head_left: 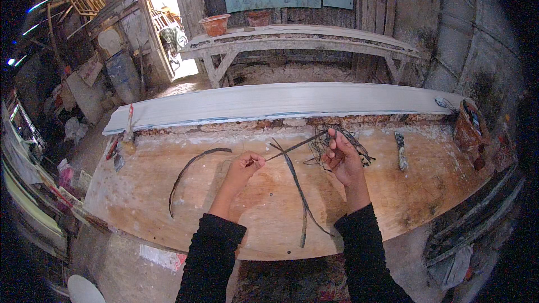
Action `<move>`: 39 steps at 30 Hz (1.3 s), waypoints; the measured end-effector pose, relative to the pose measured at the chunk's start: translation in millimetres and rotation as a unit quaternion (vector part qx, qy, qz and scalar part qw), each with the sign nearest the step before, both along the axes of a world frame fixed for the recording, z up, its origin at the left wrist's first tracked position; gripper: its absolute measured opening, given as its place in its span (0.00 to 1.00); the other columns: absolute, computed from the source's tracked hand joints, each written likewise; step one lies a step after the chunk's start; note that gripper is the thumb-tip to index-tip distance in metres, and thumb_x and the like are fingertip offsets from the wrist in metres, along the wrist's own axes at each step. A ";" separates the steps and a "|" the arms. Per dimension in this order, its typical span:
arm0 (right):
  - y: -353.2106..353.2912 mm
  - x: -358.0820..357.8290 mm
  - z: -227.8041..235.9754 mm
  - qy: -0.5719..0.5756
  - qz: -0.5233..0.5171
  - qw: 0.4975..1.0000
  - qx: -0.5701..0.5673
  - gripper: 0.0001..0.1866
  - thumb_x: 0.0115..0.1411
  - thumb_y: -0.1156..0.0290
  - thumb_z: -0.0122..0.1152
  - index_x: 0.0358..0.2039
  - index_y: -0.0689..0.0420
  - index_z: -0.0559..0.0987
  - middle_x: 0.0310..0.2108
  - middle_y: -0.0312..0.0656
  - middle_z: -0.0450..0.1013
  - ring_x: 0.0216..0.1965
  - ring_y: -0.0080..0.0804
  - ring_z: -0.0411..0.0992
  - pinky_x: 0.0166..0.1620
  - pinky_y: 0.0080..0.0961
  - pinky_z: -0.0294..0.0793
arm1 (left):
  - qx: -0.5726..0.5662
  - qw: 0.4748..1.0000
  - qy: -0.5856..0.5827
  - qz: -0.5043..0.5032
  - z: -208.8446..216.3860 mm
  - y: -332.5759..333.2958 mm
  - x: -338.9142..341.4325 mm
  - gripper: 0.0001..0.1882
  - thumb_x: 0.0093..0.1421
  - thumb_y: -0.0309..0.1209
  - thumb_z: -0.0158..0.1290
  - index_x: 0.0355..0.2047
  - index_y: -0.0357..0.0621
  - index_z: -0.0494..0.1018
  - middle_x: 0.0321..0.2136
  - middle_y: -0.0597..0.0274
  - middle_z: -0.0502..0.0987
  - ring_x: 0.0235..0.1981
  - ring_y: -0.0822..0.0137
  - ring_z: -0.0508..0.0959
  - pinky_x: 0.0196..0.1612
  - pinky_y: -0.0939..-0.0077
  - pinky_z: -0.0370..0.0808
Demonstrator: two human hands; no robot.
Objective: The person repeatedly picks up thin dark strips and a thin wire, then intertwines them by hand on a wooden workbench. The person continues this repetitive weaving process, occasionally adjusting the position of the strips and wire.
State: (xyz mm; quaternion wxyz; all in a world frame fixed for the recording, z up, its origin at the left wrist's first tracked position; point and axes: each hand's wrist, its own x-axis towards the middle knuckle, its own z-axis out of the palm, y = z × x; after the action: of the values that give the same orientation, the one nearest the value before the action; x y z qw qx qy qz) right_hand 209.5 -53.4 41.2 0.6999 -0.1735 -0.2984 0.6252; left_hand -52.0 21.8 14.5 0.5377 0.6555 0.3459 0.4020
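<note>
As a broad, pale-brown wooden tabletop (140,191) stretched across a dim workshop, a narrower bench (303,35) stood behind it, an orange-brown bowl (215,25) near its left end. A long white board (269,101) ran along the tabletop's far side, and an orange-brown bucket (467,129) stood at the right end, its contents too small to make out. Over the middle, the person's black sleeves (210,252) led to two raised hands. The left hand (241,171) was closed in a pinch on one end of a dark strip (296,146); the right hand (345,164) gripped the other end between thumb and fingertips, its remaining fingers loosely curled. The strip slanted up from left to right, pulled nearly straight. Behind the right hand lay a tangle of thin dark strands (317,148), which looked largely unsorted. Two long dark strips (297,182) crossed between the hands on the tabletop, and a curved strip (181,176) lay left of the left hand; these appeared to be already separated, with the tangle left to deal with
</note>
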 end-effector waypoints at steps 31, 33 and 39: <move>1.1 -67.3 -25.0 -0.211 -0.005 0.968 -0.136 0.07 0.54 0.70 0.54 0.32 0.59 0.73 0.26 0.34 0.72 0.26 0.20 0.68 0.30 0.15 0.67 | -0.236 0.968 -0.088 -0.003 -12.3 -20.8 28.3 0.09 0.51 0.33 0.54 0.30 0.42 0.73 0.18 0.75 0.68 0.17 0.83 0.63 0.20 0.88 0.59; 1.9 -72.4 -32.3 -0.245 0.003 0.962 -0.124 0.07 0.53 0.71 0.55 0.30 0.60 0.74 0.25 0.34 0.71 0.25 0.18 0.67 0.29 0.14 0.64 | -0.220 0.971 -0.094 -0.006 -13.3 -23.8 29.1 0.09 0.51 0.34 0.54 0.30 0.42 0.73 0.19 0.75 0.68 0.18 0.84 0.63 0.20 0.88 0.58; -2.3 -79.5 -33.1 -0.285 -0.014 0.946 -0.155 0.06 0.49 0.73 0.58 0.28 0.61 0.75 0.24 0.32 0.71 0.25 0.16 0.65 0.29 0.13 0.63 | -0.207 0.971 -0.121 -0.007 -18.5 -27.8 32.5 0.09 0.52 0.33 0.53 0.31 0.41 0.73 0.20 0.75 0.69 0.19 0.83 0.64 0.22 0.90 0.60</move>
State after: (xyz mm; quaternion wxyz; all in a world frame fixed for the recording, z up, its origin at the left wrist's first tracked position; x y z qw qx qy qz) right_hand 130.1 -55.7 8.2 0.5593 -0.4549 -0.3822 0.5781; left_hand -19.6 -6.0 -4.0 0.7023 0.4793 0.3491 0.3940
